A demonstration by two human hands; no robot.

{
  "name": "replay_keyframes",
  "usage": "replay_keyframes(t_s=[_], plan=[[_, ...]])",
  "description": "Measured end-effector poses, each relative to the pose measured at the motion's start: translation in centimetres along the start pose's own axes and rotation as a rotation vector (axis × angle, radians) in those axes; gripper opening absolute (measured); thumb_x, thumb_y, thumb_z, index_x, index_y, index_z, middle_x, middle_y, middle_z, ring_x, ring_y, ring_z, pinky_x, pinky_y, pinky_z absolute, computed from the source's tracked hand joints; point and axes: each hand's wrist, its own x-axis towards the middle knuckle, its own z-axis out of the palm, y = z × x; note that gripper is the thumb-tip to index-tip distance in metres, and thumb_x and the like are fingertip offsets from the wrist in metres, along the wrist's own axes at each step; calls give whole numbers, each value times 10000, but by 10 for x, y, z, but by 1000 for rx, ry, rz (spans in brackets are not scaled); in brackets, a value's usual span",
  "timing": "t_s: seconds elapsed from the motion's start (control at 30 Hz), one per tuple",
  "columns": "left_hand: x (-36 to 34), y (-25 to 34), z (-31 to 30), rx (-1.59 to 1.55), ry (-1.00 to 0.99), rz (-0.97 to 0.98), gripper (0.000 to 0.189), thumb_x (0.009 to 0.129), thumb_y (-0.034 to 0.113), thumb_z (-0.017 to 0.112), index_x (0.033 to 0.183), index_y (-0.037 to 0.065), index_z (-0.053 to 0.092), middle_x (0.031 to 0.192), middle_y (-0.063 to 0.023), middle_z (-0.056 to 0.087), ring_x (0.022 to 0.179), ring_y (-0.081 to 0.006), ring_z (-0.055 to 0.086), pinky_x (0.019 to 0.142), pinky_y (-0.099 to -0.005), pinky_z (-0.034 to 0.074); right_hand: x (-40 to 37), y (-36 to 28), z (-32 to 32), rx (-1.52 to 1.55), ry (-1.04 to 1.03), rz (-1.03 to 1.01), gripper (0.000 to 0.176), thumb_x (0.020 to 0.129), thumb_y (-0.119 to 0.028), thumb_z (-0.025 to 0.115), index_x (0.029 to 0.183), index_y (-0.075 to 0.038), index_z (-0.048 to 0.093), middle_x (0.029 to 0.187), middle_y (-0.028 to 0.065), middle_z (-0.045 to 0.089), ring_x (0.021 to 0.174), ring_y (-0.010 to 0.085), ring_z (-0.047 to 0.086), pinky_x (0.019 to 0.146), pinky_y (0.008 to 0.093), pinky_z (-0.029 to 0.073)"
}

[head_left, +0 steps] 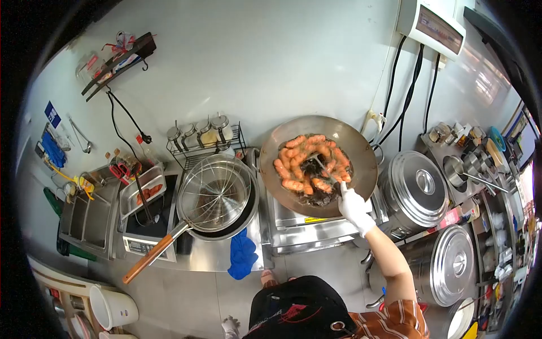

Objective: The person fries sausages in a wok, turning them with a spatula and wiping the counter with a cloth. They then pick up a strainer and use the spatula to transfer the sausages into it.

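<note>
Kitchen: pale wall (226, 62), grey floor (192, 291), steel counter (197, 261).

Black apron (302, 308), nearest: red mark on the front; striped sleeve (395, 325) beside it.

Left hand (230, 324): apparently gloved, low at the view's edge, well apart from the counter; too small to tell whether its fingers are closed.

Blue cloth (241, 254): hung over the counter's front edge.

Right hand (355, 209): white glove, fingers clamped on the dark handle end of a stirring tool (324, 168), whose thin shaft slants down among the sausages.

Sausages (292, 185): in the wok (274, 140), which sits on the stove (285, 221). Handling, as judged: light, fairly soft, slippery with oil, the skins liable to split; best taken across the middle with a tool, as they are probably hot. The wok would be heavy, its dark oil (320, 199) apt to slop; side loops give the hold. Appearance: plump, curved, orange-pink, glossy, many, crowded in a rough ring about a dark gap.

Strainer (209, 186): round wire mesh, wooden handle, resting over a basin (257, 195), left of the wok.

Lidded pots (403, 169): two, steel, at right.

Tray (125, 202): metal, reddish pieces inside, at left.

Jars (222, 125): on a wire rack against the wall.

Wall box (410, 20): white, black cables below, farthest.
</note>
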Motion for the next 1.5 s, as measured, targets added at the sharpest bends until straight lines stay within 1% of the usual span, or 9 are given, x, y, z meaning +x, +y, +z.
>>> replay_keyframes(t_s=[0.13, 0.33, 0.4, 0.6, 0.8, 0.83, 0.93, 1.17, 1.5], plan=[[0, -16, -3, 105, -14, 26, 282, 947, 273, 543, 1048, 12, 507, 735, -167, 633, 444, -221, 558, 357, -315, 418, 9, 27, -3, -127, 105, -115, 475, 861, -119, 501, 1308, 40, 484, 821, 195, 602, 616, 313, 658, 531, 403, 532], [-2, -31, -1, 350, -73, 58, 306, 950, 278, 543, 1049, -9, 508, 737, -172, 639, 449, -217, 572, 361, -313, 429, -24, 54, -25, -254, 16, -89, 529, 813, -87, 505, 1326, 38, 467, 841, 186, 599, 625, 290, 660, 524, 374, 532], [-3, -34, -1, 427, -95, 67, 313, 951, 280, 543, 1050, -16, 508, 738, -174, 641, 450, -216, 577, 362, -313, 433, -43, 59, -34, -235, -23, -66, 572, 781, -93, 545, 1334, 31, 472, 830, 198, 603, 631, 322, 642, 546, 408, 515], [6, 13, 43, 564, -250, 207, 317, 966, 278, 513, 1063, -23, 525, 736, -142, 642, 459, -195, 584, 380, -302, 444, -94, 52, -50, -107, -115, 19, 506, 839, -112, 522, 1328, 8, 471, 820, 226, 621, 723, 371, 650, 633, 457, 520], [17, 42, 50, 667, -331, 254, 352, 966, 318, 491, 1069, -17, 529, 799, -139, 653, 521, -197, 610, 434, -315, 471, -111, 13, -77, 219, -147, 127, 513, 836, -124, 567, 1335, -27, 497, 1061, 249, 633, 936, 389, 629, 818, 413, 499], [21, 44, 48, 684, -340, 240, 357, 959, 317, 494, 1075, -18, 528, 808, -144, 655, 525, -201, 613, 439, -321, 473, -116, 18, -70, 231, -61, 62, 554, 837, -153, 588, 1364, -38, 466, 976, 217, 635, 898, 388, 621, 802, 437, 489], [28, 46, 38, 795, -321, 222, 371, 935, 306, 499, 1075, -36, 531, 799, -153, 656, 524, -212, 614, 442, -331, 478, -133, 8, -96, 209, 4, 94, 563, 834, -149, 589, 1371, -38, 458, 987, 221, 629, 898, 393, 621, 798, 432, 490], [40, 53, 23, 870, -331, 153, 388, 912, 293, 510, 1044, -69, 553, 765, -163, 656, 519, -216, 610, 452, -328, 487, -183, -5, -155, 114, -91, 171, 578, 817, -146, 610, 1364, -29, 465, 946, 221, 617, 867, 381, 625, 766, 434, 495], [43, 79, 60, 869, -394, 284, 378, 917, 303, 510, 1054, -44, 575, 799, -149, 663, 568, -195, 622, 498, -317, 485, -148, -31, -74, 256, -183, 238, 547, 839, -152, 593, 1358, -27, 469, 1070, 280, 617, 1009, 400, 602, 878, 424, 469]])
